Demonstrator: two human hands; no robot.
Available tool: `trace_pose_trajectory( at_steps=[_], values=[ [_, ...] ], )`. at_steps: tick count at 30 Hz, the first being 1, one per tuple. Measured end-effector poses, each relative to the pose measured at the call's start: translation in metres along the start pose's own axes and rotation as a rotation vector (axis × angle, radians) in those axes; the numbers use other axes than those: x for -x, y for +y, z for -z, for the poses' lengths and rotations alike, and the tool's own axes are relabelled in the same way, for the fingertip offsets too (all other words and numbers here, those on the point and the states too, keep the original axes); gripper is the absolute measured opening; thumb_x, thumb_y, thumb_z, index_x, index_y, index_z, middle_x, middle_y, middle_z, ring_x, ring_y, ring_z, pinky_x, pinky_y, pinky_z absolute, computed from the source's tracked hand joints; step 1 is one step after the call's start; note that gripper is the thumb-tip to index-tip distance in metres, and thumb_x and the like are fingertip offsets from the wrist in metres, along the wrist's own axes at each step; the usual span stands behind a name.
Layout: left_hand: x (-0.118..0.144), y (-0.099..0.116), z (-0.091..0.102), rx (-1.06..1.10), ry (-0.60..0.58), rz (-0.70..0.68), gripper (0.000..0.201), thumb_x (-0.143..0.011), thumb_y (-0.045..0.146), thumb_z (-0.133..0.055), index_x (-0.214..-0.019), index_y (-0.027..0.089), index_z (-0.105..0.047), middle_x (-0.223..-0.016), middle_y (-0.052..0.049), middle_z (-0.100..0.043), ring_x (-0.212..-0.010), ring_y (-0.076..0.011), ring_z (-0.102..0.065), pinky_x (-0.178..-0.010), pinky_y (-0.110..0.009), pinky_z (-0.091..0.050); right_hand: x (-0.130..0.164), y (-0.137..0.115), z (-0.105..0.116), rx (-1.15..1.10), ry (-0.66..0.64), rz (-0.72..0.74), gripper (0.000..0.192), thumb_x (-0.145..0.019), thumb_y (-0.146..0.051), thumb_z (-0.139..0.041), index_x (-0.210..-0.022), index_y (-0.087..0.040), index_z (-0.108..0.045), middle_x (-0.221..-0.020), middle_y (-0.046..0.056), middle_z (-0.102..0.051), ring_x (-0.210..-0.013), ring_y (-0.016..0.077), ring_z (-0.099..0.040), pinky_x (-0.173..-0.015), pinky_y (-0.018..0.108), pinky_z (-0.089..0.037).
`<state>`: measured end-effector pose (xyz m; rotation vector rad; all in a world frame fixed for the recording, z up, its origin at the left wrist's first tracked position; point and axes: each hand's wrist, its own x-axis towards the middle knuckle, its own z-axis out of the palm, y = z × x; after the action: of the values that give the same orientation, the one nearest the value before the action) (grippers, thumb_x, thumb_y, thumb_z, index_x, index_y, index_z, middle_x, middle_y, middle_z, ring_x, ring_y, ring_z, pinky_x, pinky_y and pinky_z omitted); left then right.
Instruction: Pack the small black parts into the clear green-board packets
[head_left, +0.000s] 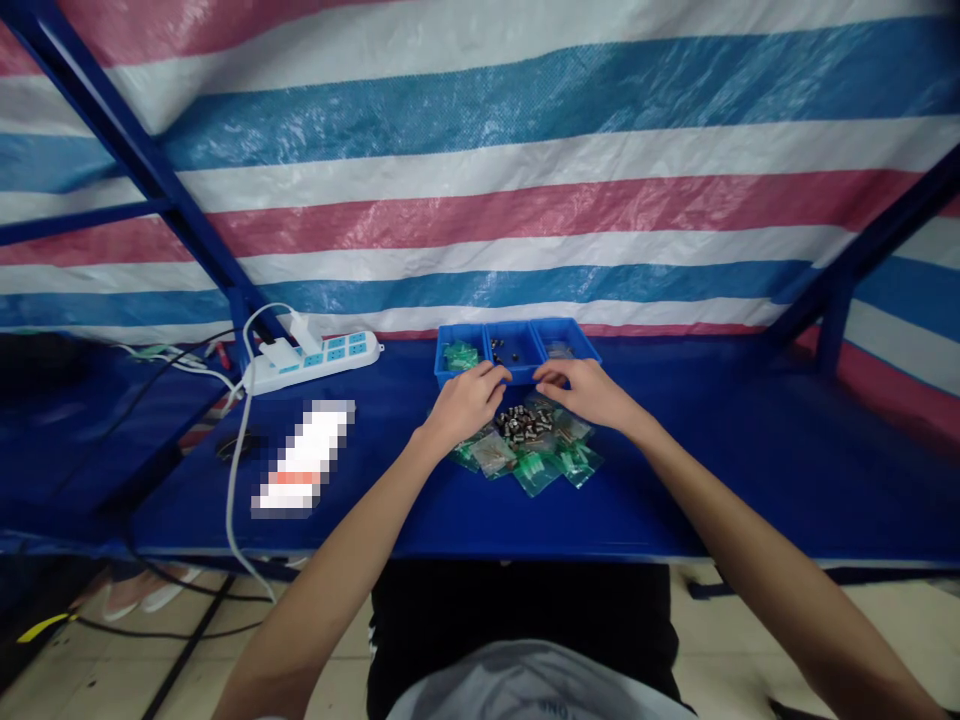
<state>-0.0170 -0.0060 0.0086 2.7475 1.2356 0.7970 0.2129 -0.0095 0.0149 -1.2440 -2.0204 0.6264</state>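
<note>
My left hand [469, 400] is bent at the front edge of a blue three-compartment tray [517, 375], fingertips drawn together. Facing it, my right hand [581, 390] has its fingers curled towards the thumb. Anything in either hand is too small or hidden to make out. Just below the hands lies a heap of small dark and silvery metal parts [525, 425]. Around the heap are clear bags with green contents [536, 470] and a bag with brownish pieces [493, 453]. In the tray sit green pieces [460, 356] at left, a few dark parts [499, 352] in the middle and clear bags [559, 350] at right.
A white power strip [322, 360] with plugs and a white cable [234, 480] occupies the left of the blue table [787, 470]. Near it lies a blurred-out white object [307, 455]. Blue frame posts [832, 315] and a striped sheet [525, 150] stand behind.
</note>
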Motion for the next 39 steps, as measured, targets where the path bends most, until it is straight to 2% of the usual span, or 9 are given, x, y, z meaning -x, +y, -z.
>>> trace_pose_trajectory(
  at_steps=[3, 9, 15, 19, 25, 33, 39],
  values=[
    [0.0, 0.002, -0.003, 0.002, -0.03, -0.028, 0.021, -0.099, 0.02, -0.045, -0.112, 0.02, -0.062, -0.103, -0.006, -0.064, -0.08, -0.0175, -0.064, -0.065, -0.028, -0.05, 0.002, 0.011, 0.0, 0.221, -0.052, 0.035, 0.015, -0.08, -0.02, -0.07, -0.096, -0.021, -0.073, -0.084, 0.005, -0.075, -0.078, 0.0223, -0.069, -0.072, 0.032, -0.05],
    [0.0, 0.006, -0.003, 0.003, -0.053, -0.024, 0.021, -0.099, 0.02, -0.045, -0.111, 0.02, -0.063, -0.104, -0.007, -0.064, -0.087, -0.0199, -0.065, -0.069, -0.029, -0.051, 0.001, 0.024, -0.005, 0.37, -0.13, 0.056, 0.014, -0.082, -0.023, -0.068, -0.096, -0.021, -0.073, -0.091, 0.007, -0.074, -0.083, 0.023, -0.068, -0.074, 0.031, -0.047],
    [0.0, 0.005, -0.003, 0.004, -0.054, -0.033, 0.021, -0.099, 0.021, -0.044, -0.109, 0.019, -0.062, -0.103, -0.006, -0.064, -0.087, -0.0201, -0.066, -0.069, -0.029, -0.051, 0.005, 0.008, -0.006, 0.525, -0.121, -0.011, 0.015, -0.082, -0.014, -0.059, -0.089, -0.021, -0.07, -0.083, 0.007, -0.071, -0.075, 0.0218, -0.065, -0.062, 0.029, -0.039],
    [0.0, 0.006, -0.003, 0.006, -0.059, -0.033, 0.021, -0.099, 0.02, -0.045, -0.11, 0.019, -0.062, -0.104, -0.007, -0.064, -0.089, -0.0205, -0.066, -0.07, -0.03, -0.052, 0.007, -0.001, -0.006, 0.605, -0.109, -0.029, 0.02, -0.085, -0.011, -0.054, -0.093, -0.022, -0.068, -0.089, 0.008, -0.072, -0.077, 0.0224, -0.065, -0.058, 0.028, -0.033],
    [0.0, 0.008, -0.001, 0.018, -0.056, -0.023, 0.02, -0.099, 0.02, -0.046, -0.109, 0.021, -0.062, -0.103, -0.006, -0.064, -0.086, -0.0196, -0.066, -0.067, -0.029, -0.051, 0.006, -0.001, -0.007, 0.564, -0.047, 0.012, 0.016, -0.09, -0.013, -0.052, -0.092, -0.022, -0.065, -0.089, 0.009, -0.072, -0.077, 0.0226, -0.064, -0.058, 0.028, -0.032],
    [0.0, 0.007, -0.001, 0.039, -0.026, -0.043, 0.018, -0.099, 0.03, -0.053, -0.112, 0.021, -0.06, -0.105, -0.005, -0.064, -0.088, -0.0189, -0.065, -0.068, -0.027, -0.051, 0.004, -0.007, -0.015, 0.362, 0.024, 0.173, 0.016, -0.094, -0.013, -0.047, -0.095, -0.02, -0.062, -0.088, 0.006, -0.07, -0.08, 0.0217, -0.065, -0.069, 0.029, -0.041],
    [-0.001, 0.006, -0.002, 0.049, 0.035, -0.027, 0.016, -0.101, 0.029, -0.049, -0.103, 0.021, -0.063, -0.097, -0.004, -0.064, -0.083, -0.017, -0.064, -0.066, -0.025, -0.048, 0.007, -0.018, -0.023, 0.201, 0.097, 0.231, 0.017, -0.097, -0.02, -0.047, -0.101, -0.021, -0.064, -0.096, 0.007, -0.072, -0.086, 0.0218, -0.067, -0.076, 0.03, -0.046]
  ],
)
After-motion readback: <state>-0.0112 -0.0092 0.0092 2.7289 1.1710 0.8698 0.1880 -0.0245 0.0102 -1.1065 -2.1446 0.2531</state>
